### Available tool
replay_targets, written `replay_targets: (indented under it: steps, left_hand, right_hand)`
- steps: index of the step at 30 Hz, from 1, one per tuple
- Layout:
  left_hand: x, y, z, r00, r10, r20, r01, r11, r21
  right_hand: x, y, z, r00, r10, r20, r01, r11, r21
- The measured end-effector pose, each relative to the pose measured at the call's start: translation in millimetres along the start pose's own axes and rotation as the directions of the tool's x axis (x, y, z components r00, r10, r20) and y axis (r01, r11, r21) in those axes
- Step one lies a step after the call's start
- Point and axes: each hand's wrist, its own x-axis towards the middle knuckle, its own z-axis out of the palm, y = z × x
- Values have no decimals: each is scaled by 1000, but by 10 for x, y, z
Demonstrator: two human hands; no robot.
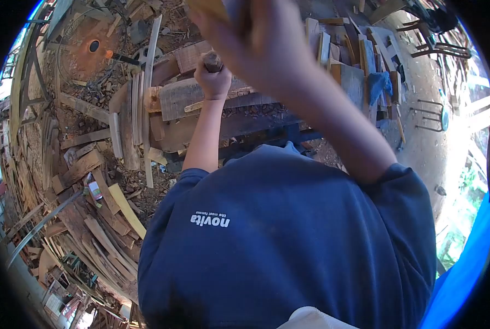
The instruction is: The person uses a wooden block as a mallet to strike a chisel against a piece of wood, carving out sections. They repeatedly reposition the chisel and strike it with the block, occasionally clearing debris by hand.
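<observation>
My left hand (pixel 213 82) is closed around a short, thick wooden handle (pixel 212 61) with a dark, worn end, like a chisel's. Its lower part is hidden by the fist, over the workpiece. Raised close to the camera, my right hand (pixel 253 44) is smeared by motion. Its fingers wrap round a yellowish wooden piece (pixel 209 7), which looks like a wooden mallet and is cut off by the top edge. Below my left hand lies a wide grey board (pixel 176 98), with a narrow light strip of wood (pixel 194 107) on it.
Stacked offcuts and a blue cloth (pixel 380 85) are at the right. A round-caged fan (pixel 94 46) stands at upper left. Long planks (pixel 150 109) and scrap wood (pixel 80 170) crowd the left side. A stool (pixel 442 115) lies on the floor at far right.
</observation>
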Motion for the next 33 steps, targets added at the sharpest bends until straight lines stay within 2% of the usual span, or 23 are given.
replay_targets:
  steps: [1,2,3,5,6,7,8,9,12,14,15,16,19,22,23,24,25,27,28,29,31,32,33]
  left_hand:
    - [-35,-53,2,990,-137,31,141,972,-187]
    - [19,83,-6,905,-414,98,374,664,-647]
    - [-2,77,-13,904,-416,99,376,664,-646]
    - [-29,46,5,946,-325,15,284,804,-523]
    - [-36,-19,8,843,-495,211,453,441,-775]
    - [-6,-45,22,842,-494,216,456,439,-774]
    - [21,-40,27,964,-265,10,237,842,-485]
    - [24,-29,27,996,53,-70,-57,997,-56]
    - [-3,147,23,975,-165,-149,130,967,-220]
    - [-126,-261,34,971,-224,-77,182,914,-364]
    - [-114,-252,14,962,-272,33,252,831,-495]
    - [-122,-234,22,999,-37,-32,34,995,-90]
    - [-88,-98,18,997,-61,-50,58,997,-48]
    - [-26,-61,-35,998,-64,-6,64,997,-36]
    - [-15,-61,-44,994,-106,14,106,994,10]
    - [-111,-277,24,973,-230,7,219,919,-329]
    - [-117,-353,38,974,-226,11,217,919,-329]
    - [-26,-183,68,963,-267,-23,231,870,-436]
    - [-7,60,-13,987,-144,-72,130,975,-180]
    - [41,151,-53,987,-142,-69,128,976,-176]
    - [109,210,-69,999,4,-43,4,983,184]
    - [85,15,21,943,-318,-94,294,932,-210]
    - [20,-183,26,944,-318,-89,294,933,-209]
  right_hand:
    - [-215,162,144,1000,2,0,-2,1000,-1]
    - [-394,307,249,949,235,209,-189,957,-218]
    - [-446,297,270,803,485,345,-310,835,-454]
    - [-295,203,132,816,441,373,-253,854,-456]
    - [-195,92,36,825,400,400,-201,869,-453]
    - [-95,14,-45,824,404,397,-206,867,-454]
    - [-3,-61,-114,910,247,332,-156,947,-280]
    - [21,-104,-143,967,97,234,-75,992,-102]
    - [-260,-79,-61,962,220,165,-216,976,-40]
    - [-564,336,183,710,464,529,-230,863,-449]
    - [-522,235,133,711,476,517,-247,858,-451]
    - [-392,162,19,751,450,483,-220,861,-460]
    - [-146,-105,-190,805,407,433,-233,886,-400]
    - [-268,-49,-50,976,210,55,-212,977,25]
    - [-424,83,51,976,210,54,-211,977,26]
    - [-561,230,124,903,312,295,-255,943,-215]
    - [-637,287,155,755,452,475,-234,862,-449]
    - [-471,170,16,739,488,465,-264,845,-466]
    - [-399,84,-43,718,525,458,-303,827,-473]
    - [-359,13,-98,718,524,458,-307,829,-468]
    - [-313,-107,-211,901,344,265,-295,933,-208]
    - [-310,-150,-203,950,267,163,-264,964,-36]
    - [-334,-105,-142,950,270,159,-268,963,-35]
